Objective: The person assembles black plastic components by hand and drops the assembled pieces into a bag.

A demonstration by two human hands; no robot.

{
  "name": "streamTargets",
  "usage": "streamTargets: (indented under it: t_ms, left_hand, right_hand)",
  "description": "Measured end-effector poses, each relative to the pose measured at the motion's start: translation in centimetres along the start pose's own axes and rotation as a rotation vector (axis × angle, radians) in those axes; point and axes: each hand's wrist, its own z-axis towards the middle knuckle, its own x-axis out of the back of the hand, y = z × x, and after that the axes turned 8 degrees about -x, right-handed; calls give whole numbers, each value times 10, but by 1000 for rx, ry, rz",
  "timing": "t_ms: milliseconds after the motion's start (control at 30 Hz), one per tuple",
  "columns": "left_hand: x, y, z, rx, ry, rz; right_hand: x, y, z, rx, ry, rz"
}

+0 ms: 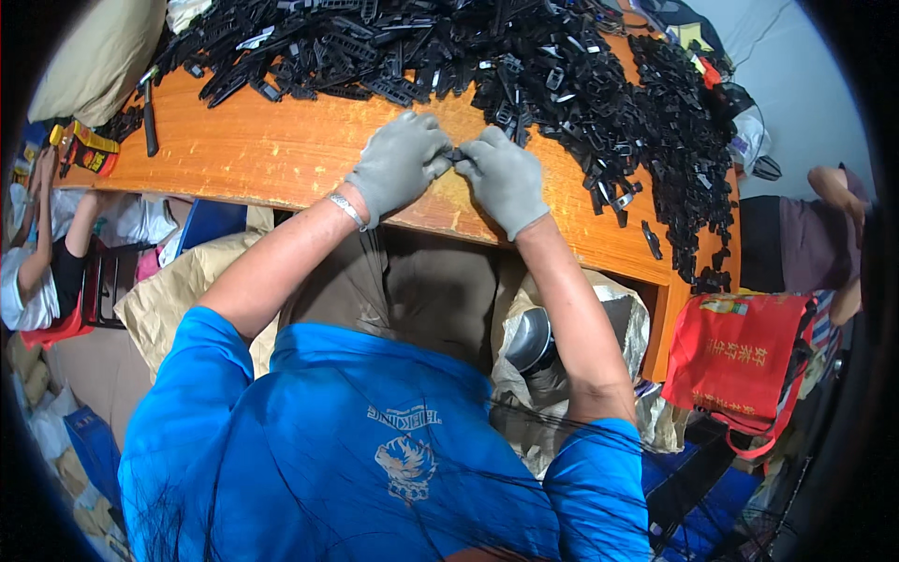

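Both my hands wear grey gloves and meet above the wooden table (272,136), close to its front edge. A small black plastic part (455,156) sits between my fingertips, mostly hidden by them. My left hand (398,169) pinches it from the left, thumb and fingers pressed together. From the right, my right hand (508,185) grips the same part in a pinch. Beyond my hands spreads a large heap of black plastic parts (384,51), which runs down the table's right side.
At the table's left lie a hammer (150,120) and a yellow-and-red bottle (92,150). A red bag (735,356) stands at the right, beside the table. Brown paper sacks (178,295) flank my lap. One person sits at the far left, another (819,234) is at the far right.
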Motion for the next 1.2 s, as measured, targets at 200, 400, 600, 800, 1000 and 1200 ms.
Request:
streamTargets:
  t_ms: [200,400,600,800,1000,1200]
  left_hand:
    - [64,-6,-45,79,-205,-25]
    - [175,-34,-106,444,-493,-156]
    - [72,25,-8,1,-130,7]
    - [-16,38,83,-99,-195,179]
    - [-31,29,76,-255,-72,229]
    - [-18,48,37,-240,-150,210]
  right_hand:
    - [11,-5,-32,-2,-84,101]
    - [68,88,-78,-247,232,-1]
    - [78,113,-87,-561,228,-286]
    - [64,104,-82,-557,173,-323]
    - [54,85,-74,-298,145,-28]
    - [52,71,-69,-263,66,72]
